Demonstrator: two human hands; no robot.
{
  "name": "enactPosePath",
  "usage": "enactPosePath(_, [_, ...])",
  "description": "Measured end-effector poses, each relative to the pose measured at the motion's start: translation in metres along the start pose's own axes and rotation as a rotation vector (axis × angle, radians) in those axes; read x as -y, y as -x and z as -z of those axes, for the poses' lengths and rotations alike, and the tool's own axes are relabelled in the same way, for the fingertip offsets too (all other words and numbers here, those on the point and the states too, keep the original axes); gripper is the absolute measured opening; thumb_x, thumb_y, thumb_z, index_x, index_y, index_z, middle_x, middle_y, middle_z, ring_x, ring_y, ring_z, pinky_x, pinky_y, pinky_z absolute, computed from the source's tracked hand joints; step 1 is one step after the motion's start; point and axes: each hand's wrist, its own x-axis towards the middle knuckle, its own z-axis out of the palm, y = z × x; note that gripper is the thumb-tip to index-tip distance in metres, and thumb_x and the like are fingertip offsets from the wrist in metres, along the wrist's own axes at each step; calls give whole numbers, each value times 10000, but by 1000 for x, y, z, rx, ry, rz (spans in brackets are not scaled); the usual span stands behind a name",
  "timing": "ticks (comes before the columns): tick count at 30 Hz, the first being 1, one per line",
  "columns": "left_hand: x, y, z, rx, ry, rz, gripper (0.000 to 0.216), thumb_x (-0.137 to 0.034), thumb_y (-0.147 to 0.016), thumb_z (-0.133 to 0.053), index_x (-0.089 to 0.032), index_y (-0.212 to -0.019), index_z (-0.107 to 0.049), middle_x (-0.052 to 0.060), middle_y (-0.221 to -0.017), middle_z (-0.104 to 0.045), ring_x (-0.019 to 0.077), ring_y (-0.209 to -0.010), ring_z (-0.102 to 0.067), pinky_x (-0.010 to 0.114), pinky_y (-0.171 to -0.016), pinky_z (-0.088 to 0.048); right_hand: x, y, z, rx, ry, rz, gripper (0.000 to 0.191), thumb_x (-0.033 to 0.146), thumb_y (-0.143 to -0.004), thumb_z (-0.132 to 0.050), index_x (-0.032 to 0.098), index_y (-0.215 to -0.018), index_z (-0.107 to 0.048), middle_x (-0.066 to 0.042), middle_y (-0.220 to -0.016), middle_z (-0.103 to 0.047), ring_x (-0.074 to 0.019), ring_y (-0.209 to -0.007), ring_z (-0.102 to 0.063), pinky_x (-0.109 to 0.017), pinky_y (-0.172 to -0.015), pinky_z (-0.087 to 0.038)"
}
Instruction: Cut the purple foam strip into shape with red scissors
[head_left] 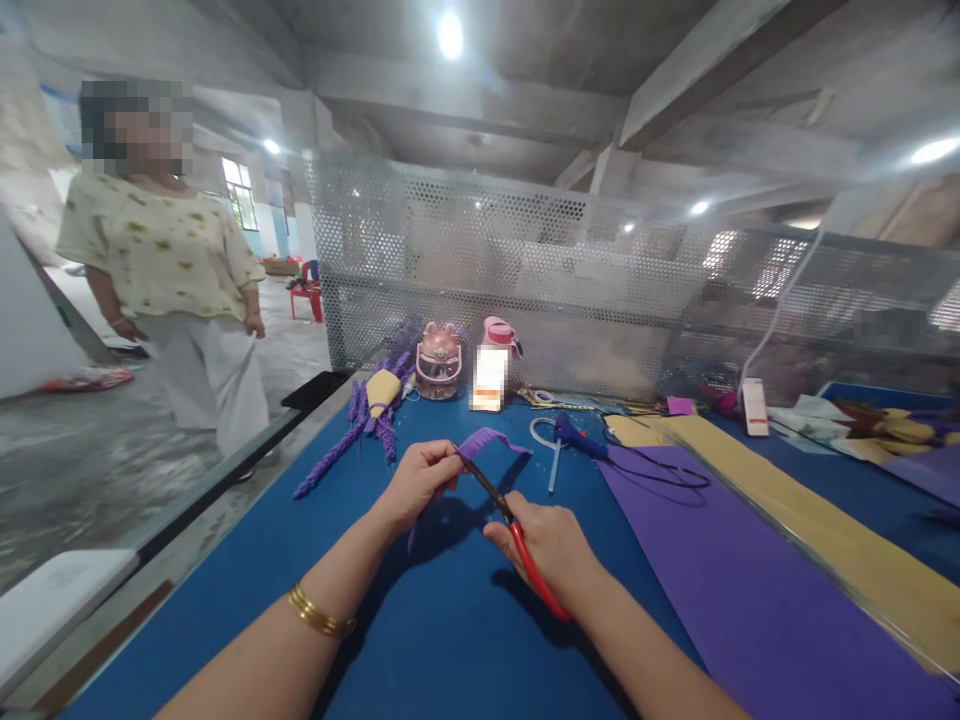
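The 2 forearms reach forward over the blue table (pixel 420 640), wrists angled toward each other. The left hand (pixel 418 485) is raised, its fingers pinched together on one end of a purple foam strip (pixel 491 438) that arches to the right above the table. The right hand (pixel 553 545) is closed around the red handles of the scissors (pixel 519 538). Their dark blades point up-left and meet the strip just beside the left fingertips. A purple foam sheet (pixel 750 590) lies to the right.

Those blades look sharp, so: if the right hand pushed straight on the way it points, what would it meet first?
The right hand points its scissors up-left; the purple strip at the blades comes first, then probably the left hand holding it, though depth is unclear.
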Motion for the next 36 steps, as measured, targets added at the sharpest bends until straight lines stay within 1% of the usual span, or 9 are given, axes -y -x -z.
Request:
enactPosePath(13, [2, -2, 0, -8, 10, -5, 244, -343, -733, -572, -143, -595, -545, -56, -451, -480, 47, -387, -343, 186, -406, -223, 0, 0, -2, 11, -5, -14, 471, 538, -947, -248, 169, -877, -532, -39, -673, -691, -222, -579, -667, -269, -462, -169])
enactPosePath(19, [2, -1, 0, -17, 2, 16, 239, -346, -730, -571, -146, -600, -553, -60, -442, -476, 47, -381, -333, 185, -402, -218, 0, 0, -2, 15, 12, -17, 462, 526, -949, -257, 166, -877, -539, -44, -664, -691, -224, -567, -665, -271, -459, -165])
enactPosePath(32, [-1, -1, -1, -12, -4, 19, 245, -352, -715, -568, -150, -581, -538, -55, -444, -474, 50, -389, -336, 188, -406, -220, 0, 0, -2, -22, 3, 2, 560, 555, -949, -147, 165, -862, -540, -47, -638, -682, -218, -544, -660, -273, -452, -174])
enactPosePath(36, [0, -1, 0, -9, -4, 23, 233, -340, -714, -565, -149, -584, -538, -53, -448, -475, 49, -386, -334, 189, -403, -214, 0, 1, -2, -29, 6, 8, 543, 543, -954, -152, 169, -854, -533, -48, -640, -685, -208, -544, -660, -271, -452, -179])
